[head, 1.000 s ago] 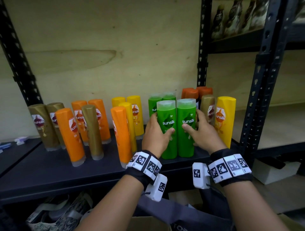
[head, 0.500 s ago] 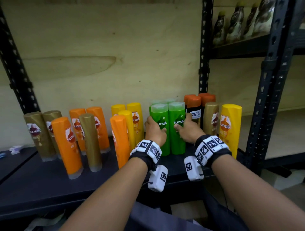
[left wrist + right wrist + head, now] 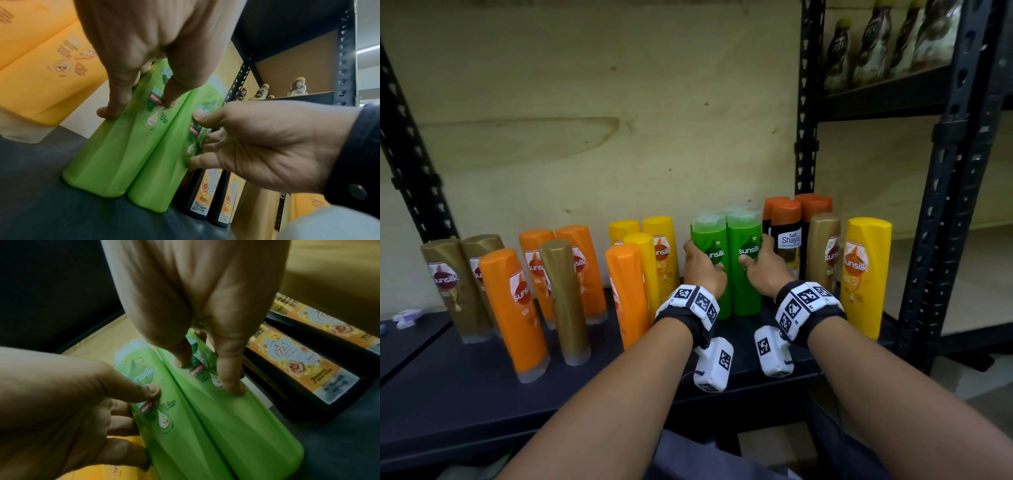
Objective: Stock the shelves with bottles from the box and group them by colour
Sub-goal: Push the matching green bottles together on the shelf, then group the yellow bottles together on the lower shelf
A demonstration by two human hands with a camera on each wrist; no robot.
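Here, two green bottles are held side by side on the shelf (image 3: 482, 404). The left green bottle (image 3: 710, 270) is gripped by the left hand (image 3: 702, 270), with the thumb on the front and the fingers curled round its left side. The right green bottle (image 3: 744, 267) is gripped the same way by the right hand (image 3: 765, 269). Both bottles stand upright and touch each other, in the gap between the yellow bottles (image 3: 654, 253) on the left and the dark bottles with orange caps (image 3: 786, 240) on the right.

To do this step well, the pair should be kept pressed together and pushed straight toward the far wall, up to the green caps seen just behind. The bottoms should be kept flat so nothing tips, and the neighbours should not be bumped.

"sunsilk" is printed in white on both green bottles. The same word is seen on the near yellow bottle (image 3: 864, 274) at the right. "Safi Shayla" can be read on one dark bottle.
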